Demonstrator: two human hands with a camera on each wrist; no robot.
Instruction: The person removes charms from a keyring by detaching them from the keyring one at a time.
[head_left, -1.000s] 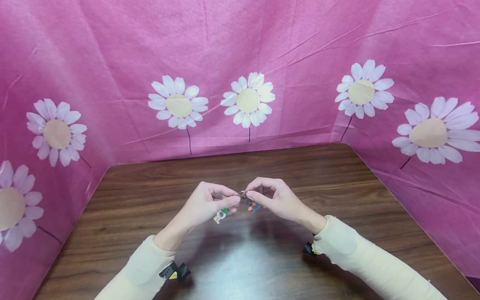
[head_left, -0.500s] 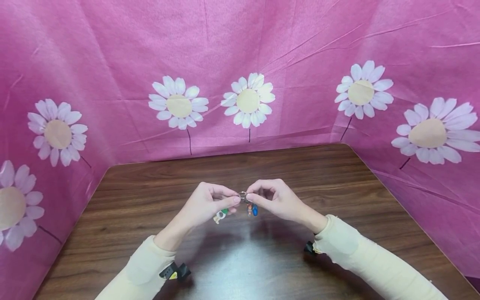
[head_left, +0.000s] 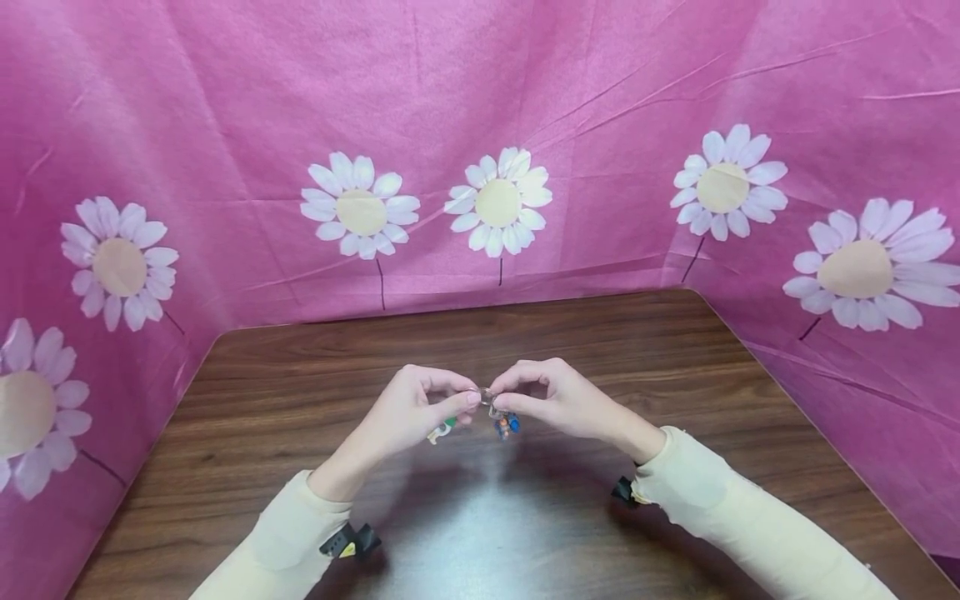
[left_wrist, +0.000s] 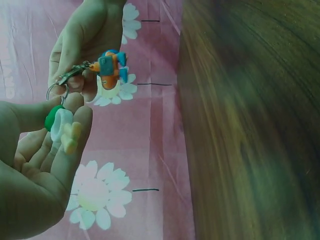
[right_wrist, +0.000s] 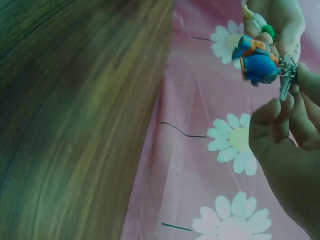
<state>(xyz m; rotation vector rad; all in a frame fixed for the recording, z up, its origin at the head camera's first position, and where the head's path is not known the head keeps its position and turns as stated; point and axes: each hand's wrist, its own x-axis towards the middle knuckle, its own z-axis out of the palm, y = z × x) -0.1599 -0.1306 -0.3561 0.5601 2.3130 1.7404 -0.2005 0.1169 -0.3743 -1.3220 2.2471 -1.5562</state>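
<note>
Over the middle of the table, both hands hold a metal key ring [left_wrist: 49, 92] between them. My left hand [head_left: 405, 410] pinches one side of it with thumb and fingertips. A small figure [left_wrist: 62, 125] with a green top, white body and pale yellow legs hangs at those fingers. On the opposite side, my right hand [head_left: 558, 402] pinches the metal clasp and chain [right_wrist: 286, 77] with thumb and index finger. From that chain dangles an orange and blue figure keychain [left_wrist: 108, 69], its blue back [right_wrist: 260, 67] showing in the right wrist view.
A dark brown wooden table [head_left: 300, 367] lies under the hands. Pink cloth [head_left: 600, 75] printed with white daisies encloses its back and both sides. Black straps [head_left: 351, 542] with wrist cameras sit below the cream sleeves [head_left: 288, 533].
The orange and blue figure has swung and turned below the right fingers. The right fingertips have shifted slightly on the metal parts, and the right forearm has moved a little rightward. The left hand stays nearly still.
</note>
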